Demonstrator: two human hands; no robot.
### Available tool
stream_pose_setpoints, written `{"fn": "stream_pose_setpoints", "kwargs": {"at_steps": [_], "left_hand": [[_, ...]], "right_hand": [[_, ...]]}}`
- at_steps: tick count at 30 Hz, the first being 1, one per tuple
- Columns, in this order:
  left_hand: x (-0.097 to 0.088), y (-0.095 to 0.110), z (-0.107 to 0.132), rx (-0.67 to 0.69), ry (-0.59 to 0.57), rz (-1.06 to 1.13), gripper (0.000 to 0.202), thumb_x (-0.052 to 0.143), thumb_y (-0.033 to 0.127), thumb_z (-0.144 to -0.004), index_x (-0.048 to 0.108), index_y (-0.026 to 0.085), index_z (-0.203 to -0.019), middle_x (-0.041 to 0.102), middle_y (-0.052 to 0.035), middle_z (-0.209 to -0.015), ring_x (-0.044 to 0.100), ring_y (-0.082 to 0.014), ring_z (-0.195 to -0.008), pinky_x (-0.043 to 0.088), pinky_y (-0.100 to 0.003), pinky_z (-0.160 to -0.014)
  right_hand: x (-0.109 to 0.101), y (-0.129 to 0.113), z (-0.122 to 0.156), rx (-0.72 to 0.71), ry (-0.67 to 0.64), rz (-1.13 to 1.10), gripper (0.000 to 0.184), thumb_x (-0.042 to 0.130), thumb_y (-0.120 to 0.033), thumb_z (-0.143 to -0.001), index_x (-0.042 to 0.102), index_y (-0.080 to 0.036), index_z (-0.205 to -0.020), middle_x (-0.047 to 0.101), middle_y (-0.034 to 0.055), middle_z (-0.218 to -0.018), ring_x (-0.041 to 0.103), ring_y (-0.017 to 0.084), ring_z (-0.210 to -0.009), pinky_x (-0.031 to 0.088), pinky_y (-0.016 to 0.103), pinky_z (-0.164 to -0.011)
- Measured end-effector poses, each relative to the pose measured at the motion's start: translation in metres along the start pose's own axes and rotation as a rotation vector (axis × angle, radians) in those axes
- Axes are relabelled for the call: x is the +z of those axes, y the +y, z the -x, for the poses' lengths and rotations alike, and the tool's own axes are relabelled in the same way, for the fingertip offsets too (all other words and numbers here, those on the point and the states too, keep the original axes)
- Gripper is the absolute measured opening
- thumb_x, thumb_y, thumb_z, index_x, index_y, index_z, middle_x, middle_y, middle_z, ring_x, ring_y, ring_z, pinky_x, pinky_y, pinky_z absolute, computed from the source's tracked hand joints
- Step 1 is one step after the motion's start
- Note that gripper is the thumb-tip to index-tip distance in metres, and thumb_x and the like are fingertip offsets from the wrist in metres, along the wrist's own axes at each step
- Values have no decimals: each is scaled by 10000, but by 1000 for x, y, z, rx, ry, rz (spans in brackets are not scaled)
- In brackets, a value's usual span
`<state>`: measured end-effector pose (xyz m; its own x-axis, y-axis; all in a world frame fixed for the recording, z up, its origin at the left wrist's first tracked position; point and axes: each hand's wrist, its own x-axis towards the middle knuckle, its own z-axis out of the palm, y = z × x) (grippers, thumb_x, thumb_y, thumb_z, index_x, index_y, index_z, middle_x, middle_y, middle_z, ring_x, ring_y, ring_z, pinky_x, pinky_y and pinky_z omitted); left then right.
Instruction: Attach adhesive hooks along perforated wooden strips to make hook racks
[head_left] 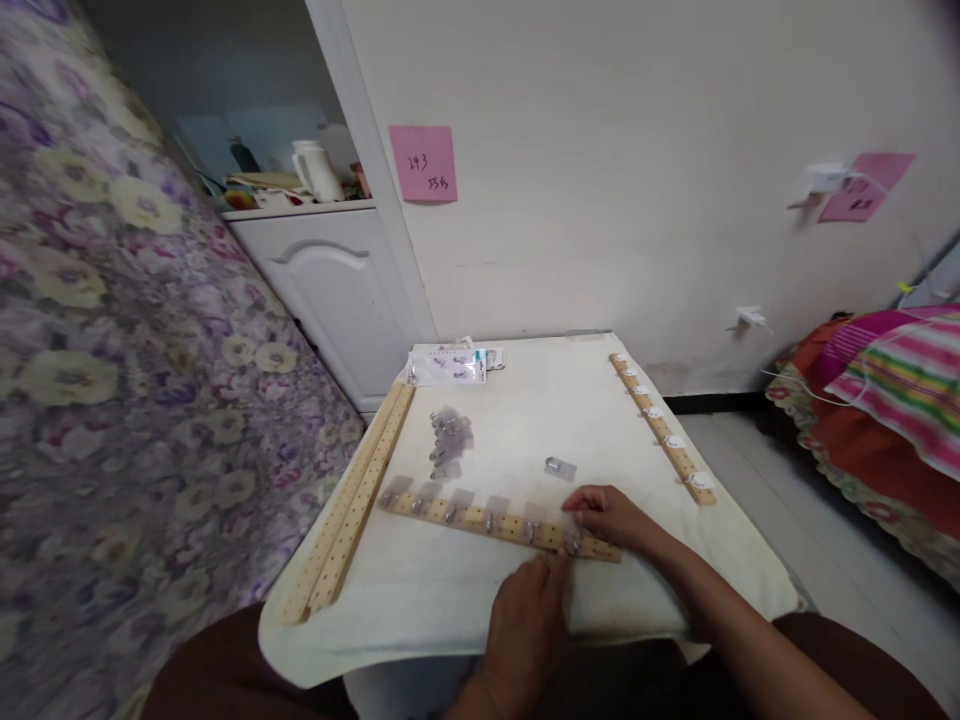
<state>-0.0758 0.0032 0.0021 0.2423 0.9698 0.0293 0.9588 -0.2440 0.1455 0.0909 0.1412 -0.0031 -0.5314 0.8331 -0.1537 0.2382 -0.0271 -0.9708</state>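
Observation:
In front of me a wooden strip with holes lies slantwise on the cloth. Several small metal pieces, each with a clear plastic sheet, sit along it. My left hand is at its near edge, fingers curled and fingertips against the wood by the rightmost piece. From the right, my right hand reaches over the strip's end, thumb and forefinger drawn together at that small clear packet. The exact grip is partly hidden. A single clear packet with a metal piece lies just beyond. More packets are piled to the left.
Two bare perforated wooden strips lie along the table's left edge. Another strip carrying round white pieces lies along the right edge. A printed plastic package is at the back left. A floral curtain hangs left, and a wall stands behind.

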Motion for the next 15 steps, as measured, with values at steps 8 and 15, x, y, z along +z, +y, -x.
{"fn": "stream_pose_setpoints", "kwargs": {"at_steps": [8,15], "left_hand": [[-1,1,0,-9,9,10,557,412,81,-828,338,243,-1356,589,-51,-960,544,-202,-861,446,-332,-728],[1,1,0,-17,-12,-8,573,424,95,-826,327,254,-1368,587,-50,-965,539,-194,-860,438,-320,-728]], "right_hand": [[-3,4,2,-5,-52,-12,257,666,-266,-654,638,-161,-888,624,-17,-703,547,132,-635,399,239,-595],[-1,-2,4,9,-58,-10,249,677,-215,-640,627,-170,-880,610,-25,-690,556,127,-635,411,235,-594]]}}
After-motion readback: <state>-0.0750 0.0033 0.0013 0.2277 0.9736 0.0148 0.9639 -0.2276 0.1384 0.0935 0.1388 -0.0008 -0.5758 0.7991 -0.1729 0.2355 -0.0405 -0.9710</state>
